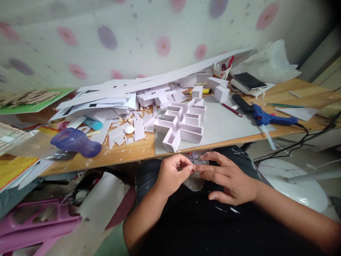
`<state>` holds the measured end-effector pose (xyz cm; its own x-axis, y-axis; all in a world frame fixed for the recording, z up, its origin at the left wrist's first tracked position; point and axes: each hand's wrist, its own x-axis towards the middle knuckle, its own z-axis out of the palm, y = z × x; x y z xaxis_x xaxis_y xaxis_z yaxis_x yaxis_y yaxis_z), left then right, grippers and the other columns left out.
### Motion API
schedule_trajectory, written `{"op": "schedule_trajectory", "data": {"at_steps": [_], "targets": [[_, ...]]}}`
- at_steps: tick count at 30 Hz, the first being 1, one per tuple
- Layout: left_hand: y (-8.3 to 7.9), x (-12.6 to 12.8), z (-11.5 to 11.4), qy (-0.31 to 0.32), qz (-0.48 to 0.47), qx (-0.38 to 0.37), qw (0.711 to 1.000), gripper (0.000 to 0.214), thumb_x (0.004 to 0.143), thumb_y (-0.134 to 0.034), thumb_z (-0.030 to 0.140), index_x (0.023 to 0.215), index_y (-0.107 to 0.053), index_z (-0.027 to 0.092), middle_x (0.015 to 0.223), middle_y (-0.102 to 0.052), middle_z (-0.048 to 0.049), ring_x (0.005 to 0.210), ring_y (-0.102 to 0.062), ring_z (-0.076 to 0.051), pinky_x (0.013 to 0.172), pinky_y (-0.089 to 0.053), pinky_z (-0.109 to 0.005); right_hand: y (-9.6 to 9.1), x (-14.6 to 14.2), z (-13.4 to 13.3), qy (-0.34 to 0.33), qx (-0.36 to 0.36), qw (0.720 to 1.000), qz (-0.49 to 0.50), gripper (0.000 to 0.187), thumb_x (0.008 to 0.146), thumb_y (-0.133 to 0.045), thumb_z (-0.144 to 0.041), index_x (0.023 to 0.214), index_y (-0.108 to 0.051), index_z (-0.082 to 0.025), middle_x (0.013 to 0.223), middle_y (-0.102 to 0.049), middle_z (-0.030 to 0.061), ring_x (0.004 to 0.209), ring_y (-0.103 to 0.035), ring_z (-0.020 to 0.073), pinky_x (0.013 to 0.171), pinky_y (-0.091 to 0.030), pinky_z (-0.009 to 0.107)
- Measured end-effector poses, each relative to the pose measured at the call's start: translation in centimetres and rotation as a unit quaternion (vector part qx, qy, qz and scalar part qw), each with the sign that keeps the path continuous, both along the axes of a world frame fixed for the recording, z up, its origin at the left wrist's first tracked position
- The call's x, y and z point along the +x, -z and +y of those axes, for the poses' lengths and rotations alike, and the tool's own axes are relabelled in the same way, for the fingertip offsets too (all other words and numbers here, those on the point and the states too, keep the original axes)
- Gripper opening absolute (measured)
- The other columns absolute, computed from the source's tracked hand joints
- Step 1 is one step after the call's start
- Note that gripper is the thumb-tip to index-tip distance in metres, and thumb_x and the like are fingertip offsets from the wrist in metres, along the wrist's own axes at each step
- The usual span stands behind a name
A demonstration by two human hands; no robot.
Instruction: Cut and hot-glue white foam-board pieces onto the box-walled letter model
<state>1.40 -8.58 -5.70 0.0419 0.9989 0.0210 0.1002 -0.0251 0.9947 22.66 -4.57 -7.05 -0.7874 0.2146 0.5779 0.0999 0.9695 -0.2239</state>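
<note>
Over my lap, just in front of the table edge, my left hand is closed, its thumb and index finger pinching the tip of one finger of my right hand. My right hand is open, with its fingers spread and nothing in it. Beyond them, on a grey cutting mat, stands a branching structure of white foam-board walls, open at the top. To its right on the mat's edge lies a blue hot glue gun with a glue stick poking out. Small white scraps cling to my dark clothing.
White offcuts and long board sheets cover the left and back. A purple bottle, a yellow cutter, a red pencil, a cup of tools and a black cord are around.
</note>
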Motion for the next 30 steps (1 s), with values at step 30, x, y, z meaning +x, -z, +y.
{"op": "schedule_trajectory", "data": {"at_steps": [30], "targets": [[-0.2, 0.49, -0.13, 0.011, -0.082, -0.058, 0.995, 0.007, 0.072, -0.068, 0.018, 0.072, -0.062, 0.015, 0.062, -0.064, 0.0011, 0.055, -0.062, -0.011, 0.068, -0.052, -0.028, 0.36, 0.63, 0.01, -0.004, -0.013, 1.0, 0.007, 0.051, 0.083, -0.061, -0.047, 0.121, -0.056, -0.014, 0.127, -0.062, 0.0121, 0.125, -0.042, 0.031, 0.102, -0.039, 0.051]]}}
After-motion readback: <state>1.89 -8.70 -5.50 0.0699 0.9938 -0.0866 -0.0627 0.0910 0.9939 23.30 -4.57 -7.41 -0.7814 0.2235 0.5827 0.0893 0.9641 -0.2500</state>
